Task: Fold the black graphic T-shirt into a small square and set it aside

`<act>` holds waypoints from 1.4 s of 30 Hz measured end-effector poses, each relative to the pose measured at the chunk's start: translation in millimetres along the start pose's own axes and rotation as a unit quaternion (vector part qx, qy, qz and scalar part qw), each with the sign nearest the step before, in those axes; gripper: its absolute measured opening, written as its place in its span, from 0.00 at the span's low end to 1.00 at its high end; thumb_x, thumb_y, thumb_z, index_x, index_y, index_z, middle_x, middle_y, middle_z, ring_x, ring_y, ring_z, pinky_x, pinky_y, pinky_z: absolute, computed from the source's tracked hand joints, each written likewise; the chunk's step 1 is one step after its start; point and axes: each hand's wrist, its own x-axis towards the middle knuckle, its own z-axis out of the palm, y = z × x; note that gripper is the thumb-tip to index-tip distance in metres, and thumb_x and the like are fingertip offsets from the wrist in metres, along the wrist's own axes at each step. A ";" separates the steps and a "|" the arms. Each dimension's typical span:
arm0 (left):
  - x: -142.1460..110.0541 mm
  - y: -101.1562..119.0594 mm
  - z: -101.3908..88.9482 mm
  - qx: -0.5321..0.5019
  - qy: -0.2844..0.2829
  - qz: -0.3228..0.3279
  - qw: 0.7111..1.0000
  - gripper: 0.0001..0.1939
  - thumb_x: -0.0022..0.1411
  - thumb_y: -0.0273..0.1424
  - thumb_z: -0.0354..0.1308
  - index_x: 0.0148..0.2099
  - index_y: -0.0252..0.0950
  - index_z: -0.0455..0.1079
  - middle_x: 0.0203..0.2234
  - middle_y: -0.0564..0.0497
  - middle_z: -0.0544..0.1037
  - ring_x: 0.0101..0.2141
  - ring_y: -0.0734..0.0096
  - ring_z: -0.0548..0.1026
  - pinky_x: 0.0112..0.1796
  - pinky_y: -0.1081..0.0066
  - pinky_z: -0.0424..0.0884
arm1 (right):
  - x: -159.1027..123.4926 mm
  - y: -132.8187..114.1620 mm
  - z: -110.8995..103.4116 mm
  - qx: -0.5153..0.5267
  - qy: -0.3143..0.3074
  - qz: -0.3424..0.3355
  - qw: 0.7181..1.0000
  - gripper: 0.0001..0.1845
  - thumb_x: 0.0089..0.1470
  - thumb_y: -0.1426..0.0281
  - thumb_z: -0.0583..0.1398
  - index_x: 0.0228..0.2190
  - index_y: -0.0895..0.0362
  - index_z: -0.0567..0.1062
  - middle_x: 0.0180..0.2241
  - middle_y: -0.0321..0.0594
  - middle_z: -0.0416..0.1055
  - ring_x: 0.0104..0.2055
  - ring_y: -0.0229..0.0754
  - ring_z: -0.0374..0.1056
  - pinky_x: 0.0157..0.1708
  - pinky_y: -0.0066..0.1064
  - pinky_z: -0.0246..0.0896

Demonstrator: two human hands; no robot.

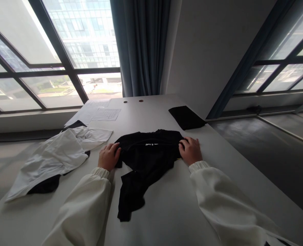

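A black shirt (151, 155) with small white lettering lies partly bunched on the table in front of me. Part of it trails toward me as a narrow, crumpled piece. At the shirt's left side, my left hand (109, 156) has its fingers curled onto the cloth. My right hand (191, 150) grips the opposite side, its fingers bent over the fabric edge. Both thumbs point inward, and the cloth under the fingers is hidden.
White and black clothes (56, 153) lie in a loose heap on the left. A folded black cloth (186, 117) rests near the table's right edge. Sheets of paper (106, 114) and two round cable holes are at the far end of the white table (172, 208).
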 end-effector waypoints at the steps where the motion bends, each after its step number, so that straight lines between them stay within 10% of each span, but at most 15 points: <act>1: -0.8 5.9 2.5 -0.016 -0.002 0.035 0.999 0.25 0.76 0.42 0.46 0.69 0.46 0.69 0.62 0.46 0.75 0.61 0.53 0.71 0.63 0.56 0.64 | -2.7 -12.3 1.9 0.024 -0.016 -0.037 0.999 0.19 0.67 0.65 0.53 0.50 0.54 0.81 0.61 0.52 0.69 0.64 0.58 0.60 0.72 0.55 0.37; 6: -7.1 34.5 17.8 -0.044 -0.098 0.163 0.981 0.21 0.76 0.42 0.47 0.63 0.50 0.74 0.73 0.53 0.61 0.72 0.54 0.57 0.69 0.50 0.56 | -16.6 -57.3 19.2 0.108 -0.138 -0.162 0.971 0.17 0.67 0.64 0.56 0.52 0.52 0.79 0.60 0.48 0.71 0.63 0.54 0.64 0.70 0.56 0.44; 13: -12.5 38.1 11.2 -0.063 -0.154 0.224 0.960 0.23 0.77 0.41 0.47 0.39 0.43 0.82 0.69 0.54 0.68 0.69 0.54 0.63 0.71 0.46 0.53 | -13.5 -47.7 11.9 0.175 -0.143 -0.196 0.954 0.11 0.66 0.66 0.58 0.35 0.54 0.80 0.50 0.44 0.76 0.51 0.47 0.71 0.58 0.42 0.60; 20: -18.9 62.1 -25.2 -0.064 -0.213 0.250 0.943 0.28 0.78 0.44 0.43 0.37 0.41 0.81 0.42 0.46 0.84 0.43 0.62 0.82 0.50 0.64 0.74 | -18.6 -58.2 -17.1 0.135 -0.235 -0.210 0.939 0.18 0.68 0.63 0.58 0.26 0.55 0.76 0.27 0.37 0.73 0.31 0.41 0.68 0.34 0.32 0.56; 26: -16.6 86.5 -41.4 -0.007 -0.263 0.218 0.940 0.17 0.74 0.45 0.50 0.42 0.44 0.77 0.26 0.50 0.80 0.30 0.60 0.80 0.34 0.66 0.71 | -11.7 -73.1 -41.4 0.188 -0.346 -0.206 0.896 0.13 0.66 0.63 0.61 0.30 0.53 0.79 0.25 0.34 0.75 0.28 0.39 0.68 0.29 0.31 0.53; 32: 7.8 112.5 -4.6 -0.018 -0.148 0.205 0.967 0.15 0.73 0.41 0.53 0.51 0.40 0.78 0.46 0.43 0.82 0.48 0.56 0.80 0.50 0.61 0.73 | 6.0 -94.2 -17.7 0.103 -0.176 -0.186 0.961 0.11 0.68 0.65 0.59 0.37 0.55 0.81 0.41 0.44 0.78 0.46 0.48 0.72 0.47 0.35 0.63; 36: 16.5 108.6 34.3 -0.005 -0.132 0.167 0.977 0.25 0.73 0.40 0.54 0.68 0.40 0.69 0.69 0.40 0.68 0.66 0.48 0.67 0.63 0.49 0.65 | 13.4 -89.4 13.3 0.081 -0.184 -0.160 0.966 0.17 0.66 0.63 0.60 0.52 0.56 0.80 0.57 0.49 0.73 0.59 0.52 0.68 0.62 0.41 0.60; 42: 25.6 96.7 58.3 0.005 -0.144 0.111 0.983 0.29 0.76 0.43 0.48 0.75 0.49 0.60 0.75 0.48 0.57 0.73 0.48 0.55 0.69 0.40 0.52 | 22.5 -87.2 37.7 0.064 -0.212 -0.126 0.967 0.31 0.69 0.57 0.57 0.69 0.54 0.66 0.72 0.52 0.58 0.74 0.56 0.50 0.73 0.56 0.41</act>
